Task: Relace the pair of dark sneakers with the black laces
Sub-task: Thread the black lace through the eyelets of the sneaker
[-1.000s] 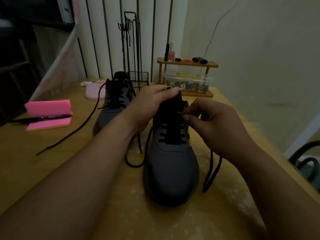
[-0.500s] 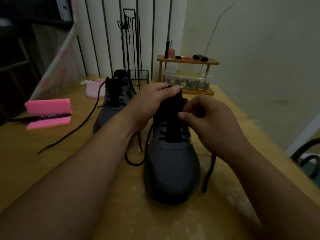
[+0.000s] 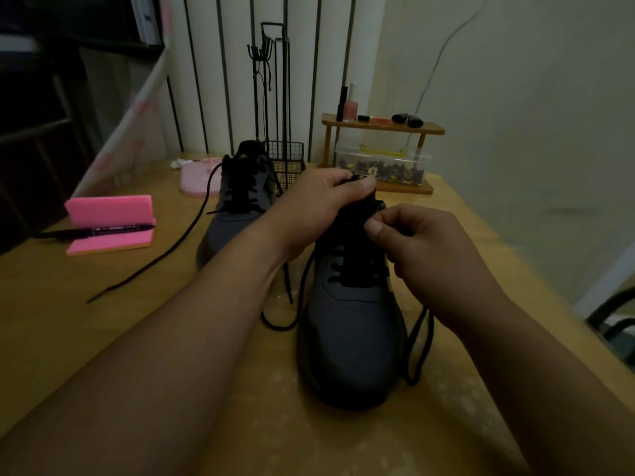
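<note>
Left of centre on the yellowish wooden table stands the farther dark grey fabric sneaker, toe toward the camera, its thin black lace crossed through the eyelets and trailing left. The left hand grips the tongue top of the nearer dark grey fabric sneaker at centre, laced across its lower eyelets, while the right hand pinches that shoe's black cord lace, which loops down onto the table at the shoe's right. In the dim light the pinched end and the upper eyelets are hidden by fingers and lost against the black tongue.
</note>
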`<action>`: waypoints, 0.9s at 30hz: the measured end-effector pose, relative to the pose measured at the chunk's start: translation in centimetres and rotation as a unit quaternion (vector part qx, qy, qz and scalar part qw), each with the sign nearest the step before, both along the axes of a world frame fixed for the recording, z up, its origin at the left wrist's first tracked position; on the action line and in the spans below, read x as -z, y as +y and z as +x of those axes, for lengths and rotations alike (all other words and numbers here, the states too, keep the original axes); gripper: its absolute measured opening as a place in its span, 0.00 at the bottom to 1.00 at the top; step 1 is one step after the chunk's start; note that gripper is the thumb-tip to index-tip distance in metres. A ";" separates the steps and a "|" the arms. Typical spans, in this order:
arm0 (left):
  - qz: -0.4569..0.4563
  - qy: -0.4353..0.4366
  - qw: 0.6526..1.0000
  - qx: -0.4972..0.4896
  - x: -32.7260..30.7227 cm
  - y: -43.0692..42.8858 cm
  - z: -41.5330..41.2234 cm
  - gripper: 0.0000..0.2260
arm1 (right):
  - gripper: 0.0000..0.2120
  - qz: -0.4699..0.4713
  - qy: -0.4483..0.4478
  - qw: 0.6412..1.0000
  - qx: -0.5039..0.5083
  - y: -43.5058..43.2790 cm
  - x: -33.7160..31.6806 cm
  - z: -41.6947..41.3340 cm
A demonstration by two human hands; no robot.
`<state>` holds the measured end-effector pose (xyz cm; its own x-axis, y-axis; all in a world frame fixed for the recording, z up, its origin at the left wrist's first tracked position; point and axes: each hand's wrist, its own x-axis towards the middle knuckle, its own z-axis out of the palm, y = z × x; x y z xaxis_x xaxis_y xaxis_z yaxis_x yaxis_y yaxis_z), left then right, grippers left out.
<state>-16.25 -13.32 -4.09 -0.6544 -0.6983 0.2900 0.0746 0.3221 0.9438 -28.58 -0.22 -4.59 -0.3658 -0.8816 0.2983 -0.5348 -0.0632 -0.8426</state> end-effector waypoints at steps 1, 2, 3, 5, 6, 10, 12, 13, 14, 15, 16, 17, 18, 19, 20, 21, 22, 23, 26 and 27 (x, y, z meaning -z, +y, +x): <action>-0.002 -0.002 1.000 -0.001 0.0 0.0 0.0 0.11 | 0.07 0.007 -0.005 1.000 0.000 0.1 -0.2 0.0; -0.004 -0.006 1.000 -0.004 0.0 0.0 0.0 0.10 | 0.07 0.013 -0.005 1.000 0.002 0.2 -0.4 -0.1; -0.006 -0.009 1.000 -0.007 0.0 0.0 0.0 0.10 | 0.07 0.018 -0.003 1.000 0.005 0.3 -0.5 -0.2; -0.013 -0.016 1.000 -0.014 0.0 0.0 0.0 0.11 | 0.07 0.022 0.001 1.000 0.011 0.4 -0.7 -0.1; -0.017 -0.019 1.000 -0.018 0.0 0.0 0.0 0.11 | 0.07 0.021 -0.006 1.000 0.012 0.4 -0.7 0.1; -0.054 -0.036 0.997 -0.040 -0.1 0.6 -0.3 0.13 | 0.06 0.007 -0.106 0.994 0.029 0.2 0.0 0.9; -0.071 -0.044 0.995 -0.050 0.0 0.8 -0.5 0.13 | 0.07 0.011 -0.164 0.986 0.034 0.1 0.2 1.2; -0.077 -0.046 0.995 -0.053 0.0 0.9 -0.5 0.12 | 0.08 0.016 -0.191 0.981 0.031 0.1 0.2 1.2; -0.081 -0.049 0.994 -0.055 0.0 1.0 -0.5 0.12 | 0.08 0.021 -0.208 0.978 0.025 0.1 0.2 1.2; -0.078 -0.050 0.994 -0.059 -0.1 1.1 -0.5 0.12 | 0.08 0.025 -0.213 0.977 0.020 0.1 0.2 1.1; -0.066 -0.045 0.995 -0.063 -0.2 1.3 -0.4 0.12 | 0.08 0.028 -0.212 0.977 0.016 0.2 0.2 1.0; -0.052 -0.032 0.996 -0.068 -0.4 1.4 -0.3 0.12 | 0.08 0.030 -0.210 0.977 0.012 0.2 0.1 0.9; -0.050 -0.013 0.996 -0.079 -0.7 1.6 0.1 0.11 | 0.08 0.031 -0.208 0.978 0.007 0.2 0.1 0.9; -0.070 0.004 0.992 -0.101 -1.0 1.8 0.5 0.10 | 0.08 0.034 -0.205 0.978 0.004 0.3 0.1 0.9; -0.106 0.012 0.987 -0.124 -1.3 1.9 1.0 0.09 | 0.08 0.038 -0.201 0.979 0.003 0.3 0.1 0.9; -0.145 0.005 0.980 -0.135 -1.4 2.0 1.7 0.07 | 0.08 0.040 -0.197 0.980 0.003 0.3 0.1 0.8; -0.179 -0.023 0.975 -0.131 -1.5 2.2 2.3 0.05 | 0.08 0.041 -0.197 0.979 0.003 0.4 0.1 0.7; -0.213 -0.060 0.968 -0.122 -1.4 2.5 3.0 0.04 | 0.08 0.041 -0.199 0.979 0.000 0.4 0.1 0.7; -0.291 -0.140 0.940 -0.109 -0.6 3.0 4.3 0.04 | 0.09 0.042 -0.203 0.978 -0.010 0.5 -0.1 0.7; -0.306 -0.145 0.935 -0.107 -0.3 3.1 4.5 0.05 | 0.09 0.044 -0.203 0.978 -0.012 0.6 -0.1 0.8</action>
<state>-11.74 -10.22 -3.76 -0.6322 -0.5838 0.5094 -0.2841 0.7864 0.5485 -27.80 0.34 -4.45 -0.4172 -0.9071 0.0556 -0.1534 0.0099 -0.9881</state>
